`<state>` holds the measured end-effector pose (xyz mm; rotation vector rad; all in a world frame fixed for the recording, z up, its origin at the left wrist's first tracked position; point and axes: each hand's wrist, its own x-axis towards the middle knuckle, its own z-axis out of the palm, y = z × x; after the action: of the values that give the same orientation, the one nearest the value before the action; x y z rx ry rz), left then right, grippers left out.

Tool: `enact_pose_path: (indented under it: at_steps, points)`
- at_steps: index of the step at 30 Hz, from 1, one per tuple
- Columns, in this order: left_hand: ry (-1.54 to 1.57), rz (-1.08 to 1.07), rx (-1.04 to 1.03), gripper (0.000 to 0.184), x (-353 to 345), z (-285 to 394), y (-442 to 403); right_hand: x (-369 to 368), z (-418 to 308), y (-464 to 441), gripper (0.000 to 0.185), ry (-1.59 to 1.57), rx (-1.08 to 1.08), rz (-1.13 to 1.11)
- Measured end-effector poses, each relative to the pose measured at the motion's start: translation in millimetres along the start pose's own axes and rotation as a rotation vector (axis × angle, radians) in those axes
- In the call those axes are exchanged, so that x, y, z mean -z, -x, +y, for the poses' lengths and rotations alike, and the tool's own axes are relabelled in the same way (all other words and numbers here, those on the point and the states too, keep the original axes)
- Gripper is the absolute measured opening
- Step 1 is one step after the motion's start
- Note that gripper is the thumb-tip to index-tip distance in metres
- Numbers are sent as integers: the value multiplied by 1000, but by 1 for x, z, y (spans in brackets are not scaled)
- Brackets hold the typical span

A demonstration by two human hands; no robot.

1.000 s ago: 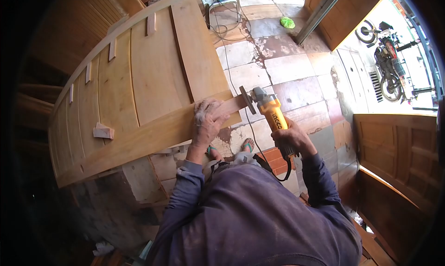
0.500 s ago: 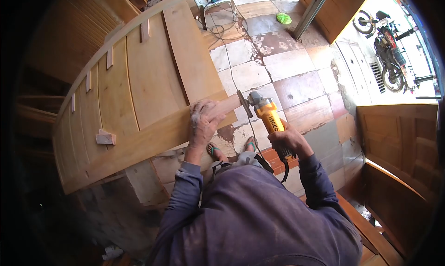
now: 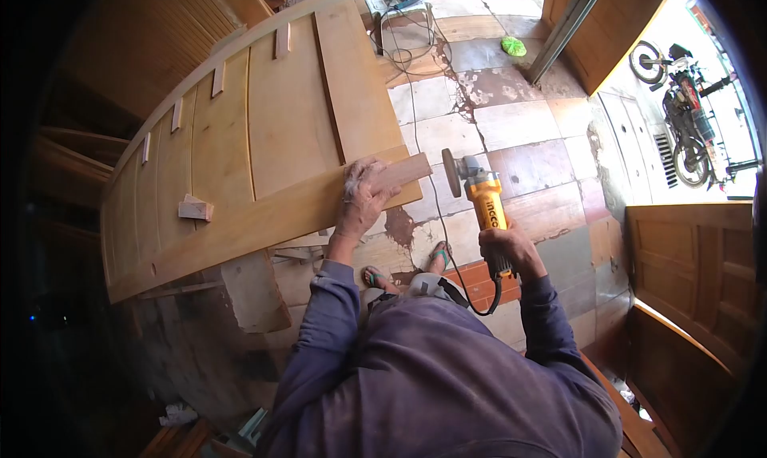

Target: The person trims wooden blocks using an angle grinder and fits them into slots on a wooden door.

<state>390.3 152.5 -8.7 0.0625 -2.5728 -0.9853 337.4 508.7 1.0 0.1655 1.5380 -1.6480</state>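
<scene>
My left hand (image 3: 363, 198) presses a short wooden strip (image 3: 403, 172) onto the near right corner of a large wooden door panel (image 3: 288, 122); the strip's end juts past the panel's edge. In my right hand (image 3: 511, 246) is a yellow angle grinder (image 3: 488, 206), its disc (image 3: 451, 173) upright and a small gap away from the strip's end. Small wood blocks lie along the panel, one pair (image 3: 195, 209) nearer its left part.
A black cord (image 3: 438, 198) runs over the tiled floor (image 3: 519, 122). Behind stands a small stool (image 3: 397, 15) with a teal power tool. Wooden panels (image 3: 687, 250) lean at the right, a metal post (image 3: 563, 31) and a motorcycle (image 3: 687, 114) beyond.
The grinder's disc has come away from the strip's end, opening a gap to the right. My left hand still holds the strip on the panel. The camera view has shifted slightly.
</scene>
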Motion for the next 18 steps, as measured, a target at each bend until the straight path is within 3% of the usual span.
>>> enact_pose_path:
  at_steps: [2,8,18]
  points:
    - [101,43,9,49,6,-2,0,-6,1,6,41,17,52,25]
    - [-20,21,-129,50,9,-8,2,-45,-4,37,44,40,131,134]
    - [-115,59,50,48,-9,11,11,-30,13,18,45,-91,109,5]
